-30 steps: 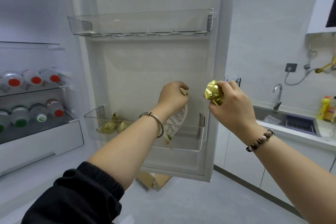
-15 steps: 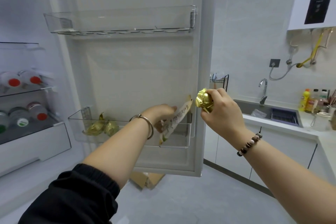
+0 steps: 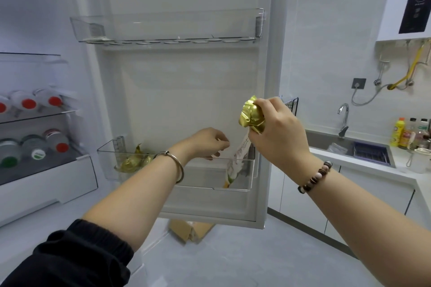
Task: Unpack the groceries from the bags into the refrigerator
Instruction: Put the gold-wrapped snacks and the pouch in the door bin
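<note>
Your right hand (image 3: 277,133) is curled tight round a crumpled gold foil packet (image 3: 251,115). You hold it up near the right edge of the open refrigerator door (image 3: 186,91), above the right end of the lower door bin (image 3: 200,177). Your left hand (image 3: 207,144) hangs over the middle of that bin with its fingers loosely curled and nothing visible in them. Its fingertips dip just behind the bin's clear front wall. A white printed pouch (image 3: 235,165) stands tilted in the bin's right end, just beside your left fingertips but apart from them, and its top is hidden behind the foil packet and your right hand. More gold packets (image 3: 133,163) lie at the bin's left end, and your left wrist crosses the bare stretch between them and the pouch. The upper door bin (image 3: 168,25) sits well above both hands. To your left, red-capped bottles (image 3: 28,102) lie on the refrigerator shelves. A cardboard box (image 3: 191,230) rests on the floor under the door's lower edge. The sink counter (image 3: 363,147) stands to the right, well apart from your right forearm.
</note>
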`<action>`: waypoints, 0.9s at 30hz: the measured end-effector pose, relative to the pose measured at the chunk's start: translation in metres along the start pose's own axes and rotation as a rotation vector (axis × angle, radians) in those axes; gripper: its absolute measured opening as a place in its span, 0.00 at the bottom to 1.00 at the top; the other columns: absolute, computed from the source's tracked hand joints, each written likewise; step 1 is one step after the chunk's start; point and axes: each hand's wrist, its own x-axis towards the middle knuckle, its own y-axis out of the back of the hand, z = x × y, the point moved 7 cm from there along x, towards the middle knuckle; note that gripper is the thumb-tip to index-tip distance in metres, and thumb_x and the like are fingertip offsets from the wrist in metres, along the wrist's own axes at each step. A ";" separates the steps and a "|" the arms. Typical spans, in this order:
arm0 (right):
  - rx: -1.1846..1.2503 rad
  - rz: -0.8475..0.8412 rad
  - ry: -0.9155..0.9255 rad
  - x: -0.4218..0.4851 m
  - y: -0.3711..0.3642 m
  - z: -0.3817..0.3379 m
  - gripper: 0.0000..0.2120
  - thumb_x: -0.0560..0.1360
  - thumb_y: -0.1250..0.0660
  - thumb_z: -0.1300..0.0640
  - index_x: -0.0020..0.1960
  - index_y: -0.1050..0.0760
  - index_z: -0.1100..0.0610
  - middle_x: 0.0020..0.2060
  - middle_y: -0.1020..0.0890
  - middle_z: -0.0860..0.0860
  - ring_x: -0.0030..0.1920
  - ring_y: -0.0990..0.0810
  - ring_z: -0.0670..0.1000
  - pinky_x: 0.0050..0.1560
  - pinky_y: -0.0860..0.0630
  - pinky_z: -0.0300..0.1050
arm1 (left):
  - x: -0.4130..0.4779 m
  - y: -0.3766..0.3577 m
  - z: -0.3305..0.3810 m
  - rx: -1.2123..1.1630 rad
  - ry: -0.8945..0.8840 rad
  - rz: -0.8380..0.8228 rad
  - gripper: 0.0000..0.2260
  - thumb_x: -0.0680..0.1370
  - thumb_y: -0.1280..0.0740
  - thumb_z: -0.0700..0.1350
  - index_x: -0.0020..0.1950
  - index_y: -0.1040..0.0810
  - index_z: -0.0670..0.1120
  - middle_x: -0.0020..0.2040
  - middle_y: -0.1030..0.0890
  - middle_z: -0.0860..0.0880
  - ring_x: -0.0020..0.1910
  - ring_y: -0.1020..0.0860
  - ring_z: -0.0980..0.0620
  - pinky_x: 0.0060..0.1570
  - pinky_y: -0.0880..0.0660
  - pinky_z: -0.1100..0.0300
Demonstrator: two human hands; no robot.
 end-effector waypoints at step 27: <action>-0.054 -1.177 -0.119 0.035 -0.224 -0.125 0.11 0.70 0.30 0.54 0.41 0.28 0.61 0.33 0.25 0.53 0.36 0.24 0.53 0.36 0.26 0.44 | -0.100 0.110 -0.159 0.328 -0.102 0.637 0.08 0.73 0.29 0.48 0.46 0.18 0.44 0.43 0.18 0.50 0.46 0.24 0.50 0.44 0.34 0.60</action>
